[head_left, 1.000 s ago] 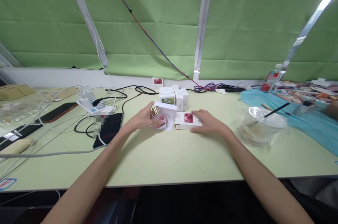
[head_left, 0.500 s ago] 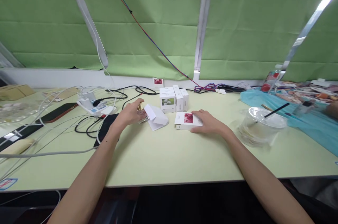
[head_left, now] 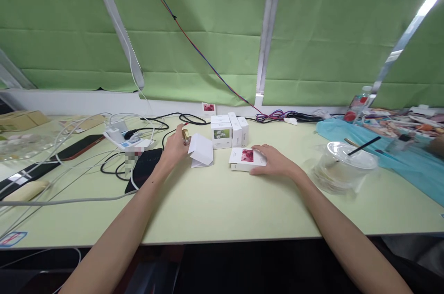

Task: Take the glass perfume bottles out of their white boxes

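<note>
My left hand [head_left: 175,148] is closed around a small clear bottle with a gold cap [head_left: 186,136], which looks like a perfume bottle; the fingers hide much of it. Just right of it stands a folded piece of white card [head_left: 201,150], close to the fingers. My right hand [head_left: 272,161] grips the right end of a white box [head_left: 247,155] with a red flower picture, which lies flat on the table. Behind, between the hands, white boxes [head_left: 222,133] stand side by side, one with a white flower picture.
A small card with a red picture [head_left: 208,109] leans at the wall. Left are a power strip [head_left: 120,139], tangled cables, a black pouch [head_left: 145,167] and a phone [head_left: 78,147]. Right are a lidded plastic tub [head_left: 342,169] with a black straw and blue plastic sheeting [head_left: 398,164].
My left hand has turned, with the gold-capped bottle now more upright. The folded card beside it has shifted and tipped up. My right hand and its box have stayed put.
</note>
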Motion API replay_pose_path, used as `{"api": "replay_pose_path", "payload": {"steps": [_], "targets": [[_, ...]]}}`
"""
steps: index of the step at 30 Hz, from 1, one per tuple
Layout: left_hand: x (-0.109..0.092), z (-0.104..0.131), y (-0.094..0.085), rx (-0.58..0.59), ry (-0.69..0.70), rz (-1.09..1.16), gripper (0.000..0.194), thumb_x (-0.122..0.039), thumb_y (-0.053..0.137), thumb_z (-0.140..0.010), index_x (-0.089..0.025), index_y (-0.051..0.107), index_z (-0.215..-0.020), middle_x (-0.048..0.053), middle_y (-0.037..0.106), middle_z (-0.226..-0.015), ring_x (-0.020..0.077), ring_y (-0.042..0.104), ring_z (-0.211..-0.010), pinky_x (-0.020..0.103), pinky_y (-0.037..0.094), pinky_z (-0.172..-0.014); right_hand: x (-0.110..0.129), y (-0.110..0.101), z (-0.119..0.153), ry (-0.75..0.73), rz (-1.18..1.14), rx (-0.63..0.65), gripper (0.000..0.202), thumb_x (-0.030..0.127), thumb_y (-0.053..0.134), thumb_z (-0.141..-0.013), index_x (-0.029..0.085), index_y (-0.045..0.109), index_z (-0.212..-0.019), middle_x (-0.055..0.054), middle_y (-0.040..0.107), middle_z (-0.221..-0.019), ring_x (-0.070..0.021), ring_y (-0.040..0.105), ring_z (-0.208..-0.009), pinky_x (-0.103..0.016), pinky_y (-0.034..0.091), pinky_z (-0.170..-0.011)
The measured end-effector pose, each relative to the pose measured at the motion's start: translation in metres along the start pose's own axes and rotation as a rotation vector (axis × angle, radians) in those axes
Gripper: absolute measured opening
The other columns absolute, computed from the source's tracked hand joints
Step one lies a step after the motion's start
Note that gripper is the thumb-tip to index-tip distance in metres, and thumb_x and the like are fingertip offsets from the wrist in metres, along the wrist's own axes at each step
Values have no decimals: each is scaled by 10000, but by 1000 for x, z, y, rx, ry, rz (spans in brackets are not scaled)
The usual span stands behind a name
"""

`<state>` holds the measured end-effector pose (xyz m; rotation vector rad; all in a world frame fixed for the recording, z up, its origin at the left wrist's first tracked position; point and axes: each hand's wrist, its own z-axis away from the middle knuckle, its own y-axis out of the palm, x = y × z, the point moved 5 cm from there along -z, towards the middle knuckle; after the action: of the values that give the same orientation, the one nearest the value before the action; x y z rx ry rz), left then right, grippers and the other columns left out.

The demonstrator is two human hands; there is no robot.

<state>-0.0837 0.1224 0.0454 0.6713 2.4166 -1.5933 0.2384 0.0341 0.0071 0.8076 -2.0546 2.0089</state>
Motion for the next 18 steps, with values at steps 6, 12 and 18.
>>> {"api": "replay_pose_path", "payload": {"steps": [6, 12, 18], "targets": [[-28, 9, -17, -209, 176, -117, 578, -173, 547, -803, -192, 566, -1381, 179, 482, -1235, 338, 538, -1110, 407, 466, -895, 8, -12, 1, 24, -266, -116, 818, 590, 776, -706, 256, 494, -1398, -104, 577, -1354, -293, 575, -1182, -418, 483, -988], [-42, 12, -1, 65, 358, -29, 492, -131, 502, -814, -202, 699, -1259, 75, 559, -936, 174, 548, -723, 300, 453, -715, 8, -14, 2, 67, -656, -113, 857, 594, 725, -756, 280, 367, -1469, -100, 596, -1200, -247, 624, -1003, -379, 534, -837], [-54, 17, -8, 37, 484, 161, 462, -107, 496, -771, -210, 766, -1130, 19, 546, -778, 124, 506, -642, 241, 420, -634, 9, -14, 3, 56, -889, -139, 897, 600, 799, -685, 250, 430, -1424, -27, 589, -938, -202, 589, -847, -315, 484, -732]]}}
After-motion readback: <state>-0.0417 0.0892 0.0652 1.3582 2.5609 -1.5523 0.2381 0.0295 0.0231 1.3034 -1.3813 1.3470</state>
